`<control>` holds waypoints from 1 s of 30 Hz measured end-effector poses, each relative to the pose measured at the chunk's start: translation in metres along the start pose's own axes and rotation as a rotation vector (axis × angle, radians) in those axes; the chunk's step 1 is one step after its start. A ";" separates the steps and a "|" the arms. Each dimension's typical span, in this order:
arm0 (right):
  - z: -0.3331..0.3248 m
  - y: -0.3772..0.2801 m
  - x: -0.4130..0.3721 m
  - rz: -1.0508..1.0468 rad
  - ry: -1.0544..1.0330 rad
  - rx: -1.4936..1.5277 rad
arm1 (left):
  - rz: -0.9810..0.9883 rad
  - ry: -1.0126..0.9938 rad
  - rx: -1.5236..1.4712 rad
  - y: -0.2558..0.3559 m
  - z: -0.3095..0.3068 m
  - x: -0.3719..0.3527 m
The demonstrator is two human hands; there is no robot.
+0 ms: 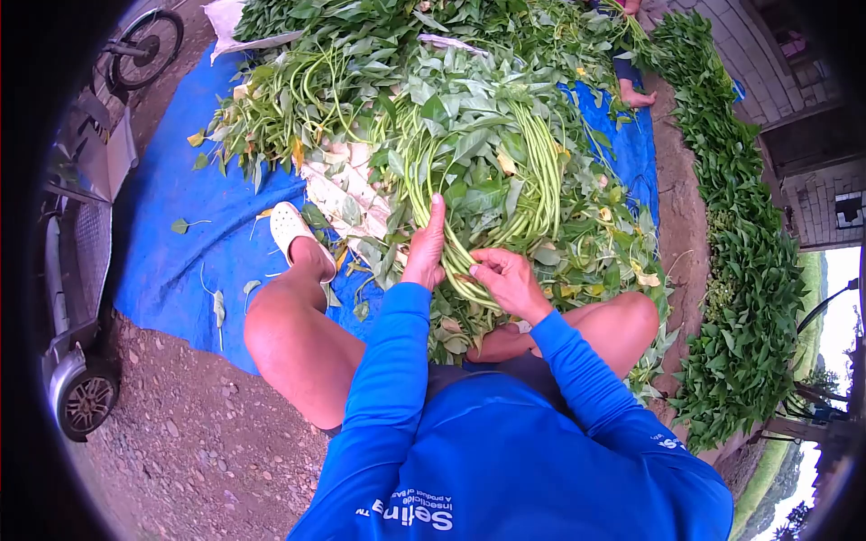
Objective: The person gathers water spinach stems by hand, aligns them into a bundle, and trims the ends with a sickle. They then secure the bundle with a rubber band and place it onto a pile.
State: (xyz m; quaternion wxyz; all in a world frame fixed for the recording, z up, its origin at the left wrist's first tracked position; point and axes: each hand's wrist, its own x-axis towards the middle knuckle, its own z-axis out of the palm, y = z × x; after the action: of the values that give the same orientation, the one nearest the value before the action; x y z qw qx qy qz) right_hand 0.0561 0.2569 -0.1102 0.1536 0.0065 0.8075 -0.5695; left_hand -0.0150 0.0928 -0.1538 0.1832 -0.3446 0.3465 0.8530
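Observation:
A large bundle of long green stems [539, 171] with leafy tops curls in a loop in front of my body. My left hand [426, 245] is wrapped round the stems at the left of the loop's near end, its thumb pointing up. Close to it on the right, my right hand [508, 278] pinches the stems at the near end, thumb and fingers together. Loose leaves, some yellow, lie beneath and around the bundle. A pale cloth or sack [347, 194] shows left of the bundle.
Leafy heaps [343, 45] cover the far part of a blue tarp [171, 225]. Another person's foot [636, 94] is at the far right. A long row of greens [740, 270] runs down the right. Wheeled vehicles [87, 397] stand at the left, beside gravel ground [207, 442].

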 end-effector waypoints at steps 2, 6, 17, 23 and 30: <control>0.011 0.016 -0.001 -0.030 -0.027 0.019 | 0.039 -0.075 0.170 -0.001 -0.010 0.014; -0.025 -0.005 -0.001 0.179 -0.125 0.107 | 0.016 -0.103 0.098 0.009 -0.022 0.017; -0.045 -0.035 -0.043 -0.175 -0.054 -0.243 | 0.076 -0.207 0.023 0.044 -0.015 -0.001; -0.023 -0.029 -0.034 -0.267 -0.032 -0.276 | 0.157 -0.217 0.091 0.047 -0.011 -0.020; -0.051 -0.020 -0.048 -0.192 -0.106 -0.325 | 0.212 -0.347 -0.041 0.075 -0.027 -0.022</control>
State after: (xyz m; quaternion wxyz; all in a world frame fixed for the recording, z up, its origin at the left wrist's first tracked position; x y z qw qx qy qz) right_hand 0.0855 0.3047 -0.0647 0.1398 -0.1255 0.8765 -0.4432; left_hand -0.0289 0.0203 -0.1175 0.1424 -0.1577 0.3264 0.9210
